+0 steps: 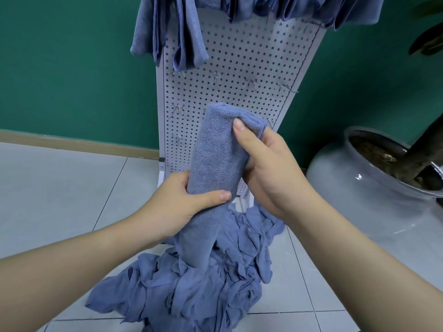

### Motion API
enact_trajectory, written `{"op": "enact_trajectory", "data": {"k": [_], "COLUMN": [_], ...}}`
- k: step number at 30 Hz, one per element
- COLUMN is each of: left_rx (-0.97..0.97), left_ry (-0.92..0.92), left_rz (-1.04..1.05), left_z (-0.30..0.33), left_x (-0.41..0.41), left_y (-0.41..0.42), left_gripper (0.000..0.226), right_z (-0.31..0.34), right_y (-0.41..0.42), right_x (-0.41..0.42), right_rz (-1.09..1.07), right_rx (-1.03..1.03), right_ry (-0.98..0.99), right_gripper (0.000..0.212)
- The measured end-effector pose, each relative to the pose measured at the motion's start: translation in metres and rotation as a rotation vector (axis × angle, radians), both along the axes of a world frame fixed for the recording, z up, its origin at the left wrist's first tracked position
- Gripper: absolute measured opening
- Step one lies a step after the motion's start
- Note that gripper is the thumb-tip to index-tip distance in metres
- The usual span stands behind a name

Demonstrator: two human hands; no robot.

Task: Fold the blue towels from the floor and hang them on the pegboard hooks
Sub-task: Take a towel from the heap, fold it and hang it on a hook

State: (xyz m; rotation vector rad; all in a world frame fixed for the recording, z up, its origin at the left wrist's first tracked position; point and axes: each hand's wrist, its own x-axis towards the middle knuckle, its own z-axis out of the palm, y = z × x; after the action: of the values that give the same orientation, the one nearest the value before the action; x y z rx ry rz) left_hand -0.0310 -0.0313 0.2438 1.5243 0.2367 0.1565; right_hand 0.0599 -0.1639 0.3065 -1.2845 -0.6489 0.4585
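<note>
A folded blue towel [217, 154] stands upright in front of the white pegboard [239, 68]. My left hand [182, 200] grips its lower part, thumb across the front. My right hand [271, 164] holds its upper right side, thumb pressed near the top fold. Below, a crumpled heap of blue towels [203, 279] lies on the tiled floor. Several folded blue towels [177, 32] hang from hooks along the top of the pegboard. Bare metal hooks [215, 75] stick out at mid height.
A large grey glazed plant pot [364, 188] with soil and a trunk stands at the right, close to the pegboard. A green wall with a wooden skirting board [72, 142] runs behind. Pale floor tiles [60, 188] spread to the left.
</note>
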Motion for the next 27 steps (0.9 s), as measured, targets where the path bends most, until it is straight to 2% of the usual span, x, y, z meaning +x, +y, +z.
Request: {"op": "enact_trajectory", "data": {"k": [3, 7, 11, 17, 19, 24, 27], "left_rx": [0.011, 0.008, 0.002, 0.090, 0.090, 0.117, 0.147], "left_ry": [-0.017, -0.066, -0.076, 0.095, 0.114, 0.106, 0.063], "left_rz": [0.070, 0.106, 0.098, 0.001, -0.009, -0.098, -0.112], "left_z": [0.002, 0.002, 0.001, -0.013, -0.015, -0.017, -0.019], "left_x": [0.001, 0.001, 0.001, 0.002, 0.004, 0.002, 0.002], "left_y": [0.000, 0.003, 0.001, 0.005, 0.008, 0.007, 0.006], "left_gripper": [0.038, 0.020, 0.025, 0.011, 0.013, 0.016, 0.023], "right_z": [0.001, -0.006, -0.004, 0.006, 0.014, 0.033, 0.035], "right_y": [-0.003, -0.006, 0.000, -0.002, -0.004, -0.014, -0.019], "right_x": [0.003, 0.003, 0.003, 0.016, 0.021, 0.037, 0.043], "right_rz": [-0.009, -0.015, -0.095, -0.192, -0.231, -0.321, -0.344], "right_rx": [-0.047, -0.277, -0.208, -0.138, -0.093, 0.030, 0.061], "right_ry": [-0.028, -0.166, -0.143, -0.055, -0.012, 0.075, 0.114], "right_gripper": [0.034, 0.018, 0.011, 0.009, 0.012, 0.024, 0.018]}}
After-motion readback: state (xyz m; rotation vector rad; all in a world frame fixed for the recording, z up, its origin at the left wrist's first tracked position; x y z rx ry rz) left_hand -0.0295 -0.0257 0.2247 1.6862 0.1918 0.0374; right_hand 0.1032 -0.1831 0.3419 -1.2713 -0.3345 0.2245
